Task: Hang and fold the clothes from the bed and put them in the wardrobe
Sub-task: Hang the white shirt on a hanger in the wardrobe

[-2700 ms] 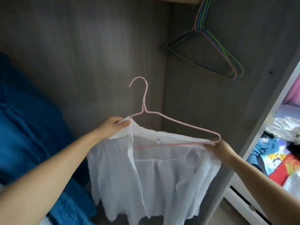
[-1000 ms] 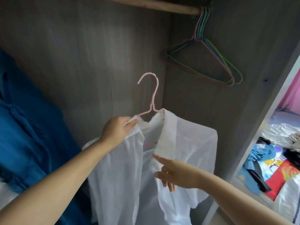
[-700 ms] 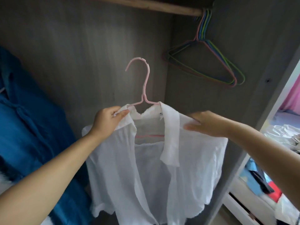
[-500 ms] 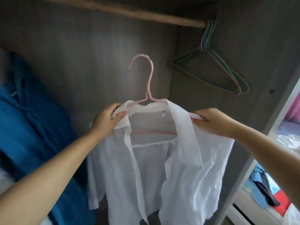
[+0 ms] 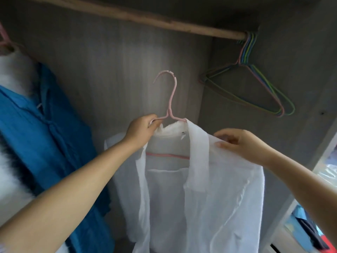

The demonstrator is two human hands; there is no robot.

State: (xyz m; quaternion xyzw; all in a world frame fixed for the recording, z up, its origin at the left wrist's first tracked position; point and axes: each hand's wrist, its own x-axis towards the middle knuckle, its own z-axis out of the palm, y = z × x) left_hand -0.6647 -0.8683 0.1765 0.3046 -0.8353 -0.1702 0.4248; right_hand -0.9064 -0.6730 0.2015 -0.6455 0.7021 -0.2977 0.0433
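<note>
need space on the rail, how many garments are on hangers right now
3: white shirt on the held pink hanger, blue shirt hanging left, white garment beside it. More may hide off-frame.

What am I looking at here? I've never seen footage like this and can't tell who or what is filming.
No machine: a person wears a camera on the head, looking forward and down, so both bare arms reach in from below. They face an open wardrobe. The left hand grips the pink hanger at its shoulder. A white shirt is draped on it. The right hand pinches the shirt's shoulder. Above runs the wooden rail; the hanger's hook is not yet on it. Empty coloured hangers hang right, a blue garment left.
</note>
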